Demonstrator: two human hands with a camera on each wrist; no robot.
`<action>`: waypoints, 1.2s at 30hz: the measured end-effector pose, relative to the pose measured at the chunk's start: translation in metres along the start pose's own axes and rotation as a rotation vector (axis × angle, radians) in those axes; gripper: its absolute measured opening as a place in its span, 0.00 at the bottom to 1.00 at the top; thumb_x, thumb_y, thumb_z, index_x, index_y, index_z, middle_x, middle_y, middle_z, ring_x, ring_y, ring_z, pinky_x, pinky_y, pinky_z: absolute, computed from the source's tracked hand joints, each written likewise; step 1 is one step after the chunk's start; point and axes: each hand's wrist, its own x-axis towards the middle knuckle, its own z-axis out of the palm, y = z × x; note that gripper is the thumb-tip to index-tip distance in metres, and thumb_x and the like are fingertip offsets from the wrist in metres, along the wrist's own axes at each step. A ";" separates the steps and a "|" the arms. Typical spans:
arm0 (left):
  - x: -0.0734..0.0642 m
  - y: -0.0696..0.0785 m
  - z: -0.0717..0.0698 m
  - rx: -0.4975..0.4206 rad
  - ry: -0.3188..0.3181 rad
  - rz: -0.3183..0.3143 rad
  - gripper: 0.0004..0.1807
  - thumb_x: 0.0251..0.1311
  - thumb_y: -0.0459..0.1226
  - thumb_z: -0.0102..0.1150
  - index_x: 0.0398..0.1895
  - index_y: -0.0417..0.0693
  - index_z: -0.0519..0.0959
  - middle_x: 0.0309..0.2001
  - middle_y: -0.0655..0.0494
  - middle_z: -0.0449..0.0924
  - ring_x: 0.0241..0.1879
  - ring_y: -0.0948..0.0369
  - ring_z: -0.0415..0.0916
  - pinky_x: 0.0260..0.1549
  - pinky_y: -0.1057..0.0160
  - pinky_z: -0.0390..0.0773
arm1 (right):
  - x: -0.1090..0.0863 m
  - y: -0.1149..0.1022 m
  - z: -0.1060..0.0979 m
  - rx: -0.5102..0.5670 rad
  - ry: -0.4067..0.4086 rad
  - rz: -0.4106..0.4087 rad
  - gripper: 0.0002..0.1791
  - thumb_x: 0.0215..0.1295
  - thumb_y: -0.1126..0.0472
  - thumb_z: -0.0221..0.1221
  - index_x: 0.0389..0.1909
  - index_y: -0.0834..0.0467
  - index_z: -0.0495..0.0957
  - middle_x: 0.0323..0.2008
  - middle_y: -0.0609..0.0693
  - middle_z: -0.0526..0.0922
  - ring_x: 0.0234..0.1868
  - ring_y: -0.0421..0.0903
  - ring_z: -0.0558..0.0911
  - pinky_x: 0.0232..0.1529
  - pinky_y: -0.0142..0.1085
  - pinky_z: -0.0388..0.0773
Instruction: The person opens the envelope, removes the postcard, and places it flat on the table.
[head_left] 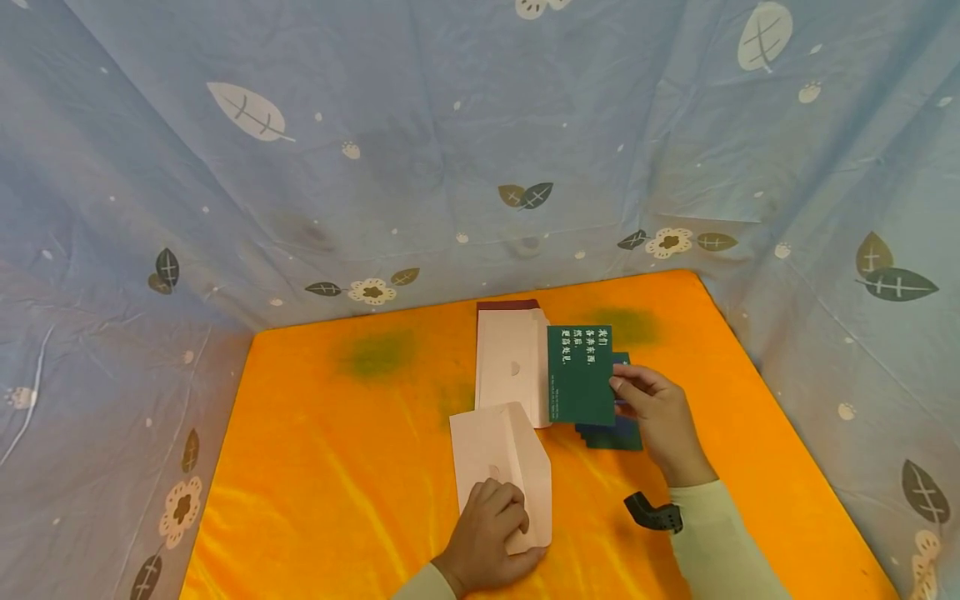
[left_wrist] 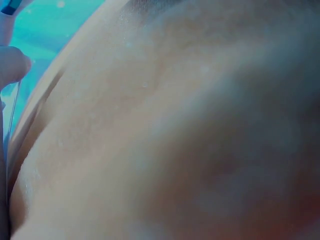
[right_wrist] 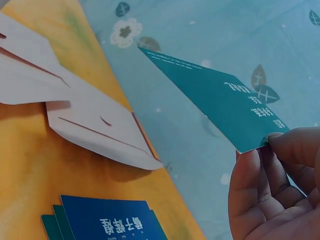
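Observation:
My right hand (head_left: 663, 425) pinches a dark green card (head_left: 581, 387) by its edge, between thumb and fingers. White writing covers part of the card, which is held up off the table in the right wrist view. My left hand (head_left: 491, 533) grips the lower part of a pale pink envelope (head_left: 480, 442), fingers curled over it and thumb at its bottom edge. The envelope's flap (head_left: 531, 475) is unfolded toward the right. In the left wrist view, blurred skin fills most of the picture and hides the grip.
More pale envelopes (head_left: 510, 350) lie stacked beyond the held one, with a dark red edge (head_left: 507, 305) behind them. Blue and green cards (head_left: 615, 437) lie in a loose pile under the right hand. Yellow cloth (head_left: 322, 467) covers the table, and patterned curtains (head_left: 420, 167) surround it.

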 end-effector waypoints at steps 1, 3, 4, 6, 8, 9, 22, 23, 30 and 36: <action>0.000 0.000 0.000 0.001 0.000 0.000 0.21 0.60 0.58 0.74 0.30 0.60 0.74 0.39 0.65 0.69 0.38 0.63 0.63 0.42 0.65 0.61 | 0.000 0.000 -0.001 0.001 0.003 0.000 0.23 0.83 0.58 0.61 0.68 0.69 0.78 0.51 0.55 0.84 0.43 0.47 0.84 0.47 0.35 0.85; 0.000 0.000 0.000 0.002 -0.002 -0.001 0.20 0.60 0.58 0.74 0.30 0.60 0.74 0.40 0.65 0.69 0.38 0.62 0.63 0.42 0.65 0.61 | 0.001 0.000 -0.002 -0.001 0.009 0.001 0.23 0.83 0.58 0.61 0.68 0.69 0.78 0.51 0.54 0.84 0.43 0.47 0.84 0.46 0.35 0.85; 0.000 0.000 0.000 0.003 -0.004 -0.003 0.20 0.60 0.58 0.73 0.30 0.60 0.74 0.40 0.65 0.69 0.39 0.62 0.63 0.42 0.65 0.61 | 0.002 0.000 -0.002 -0.004 0.012 0.002 0.23 0.83 0.58 0.61 0.68 0.69 0.78 0.50 0.54 0.84 0.42 0.47 0.84 0.46 0.35 0.86; 0.000 0.000 0.000 0.002 -0.008 -0.008 0.20 0.60 0.58 0.74 0.30 0.60 0.73 0.40 0.65 0.69 0.39 0.62 0.63 0.42 0.65 0.60 | 0.002 0.000 -0.003 -0.005 0.016 0.005 0.23 0.83 0.57 0.62 0.68 0.69 0.79 0.50 0.54 0.83 0.42 0.47 0.84 0.46 0.35 0.86; 0.000 0.000 -0.001 0.001 -0.006 -0.007 0.21 0.60 0.57 0.74 0.30 0.59 0.74 0.40 0.65 0.69 0.39 0.62 0.63 0.42 0.66 0.60 | 0.003 0.001 -0.004 -0.003 0.021 0.006 0.23 0.82 0.57 0.62 0.67 0.69 0.79 0.49 0.54 0.83 0.42 0.47 0.84 0.46 0.35 0.86; 0.000 0.000 0.000 0.000 -0.005 -0.006 0.21 0.59 0.57 0.75 0.30 0.59 0.74 0.40 0.65 0.69 0.39 0.62 0.63 0.42 0.66 0.61 | 0.004 0.002 -0.005 -0.002 0.023 0.007 0.23 0.82 0.57 0.63 0.67 0.68 0.79 0.49 0.54 0.83 0.42 0.47 0.84 0.46 0.35 0.86; -0.001 -0.002 0.002 0.000 0.008 0.003 0.21 0.59 0.57 0.75 0.30 0.59 0.73 0.40 0.65 0.70 0.38 0.62 0.63 0.42 0.66 0.61 | 0.007 0.011 -0.011 0.030 0.055 0.010 0.24 0.81 0.56 0.63 0.67 0.69 0.80 0.47 0.53 0.83 0.42 0.47 0.83 0.45 0.33 0.85; -0.001 -0.002 0.002 0.000 0.008 0.004 0.20 0.59 0.57 0.75 0.30 0.59 0.73 0.40 0.65 0.69 0.38 0.62 0.63 0.42 0.66 0.61 | 0.007 0.012 -0.012 0.031 0.057 0.013 0.24 0.81 0.57 0.64 0.67 0.69 0.80 0.47 0.52 0.83 0.42 0.47 0.83 0.45 0.33 0.85; 0.001 -0.002 0.001 0.004 0.011 0.004 0.20 0.61 0.57 0.73 0.30 0.59 0.73 0.39 0.65 0.69 0.38 0.63 0.62 0.41 0.66 0.60 | 0.012 0.023 -0.018 0.029 0.083 0.039 0.24 0.81 0.55 0.64 0.67 0.68 0.80 0.47 0.51 0.83 0.40 0.47 0.83 0.44 0.33 0.85; 0.001 -0.002 0.002 0.004 0.019 0.008 0.21 0.59 0.57 0.75 0.30 0.59 0.73 0.39 0.65 0.69 0.38 0.63 0.63 0.41 0.66 0.60 | 0.013 0.032 -0.022 -0.012 0.091 0.089 0.25 0.82 0.55 0.62 0.69 0.68 0.78 0.49 0.53 0.83 0.42 0.47 0.83 0.46 0.33 0.85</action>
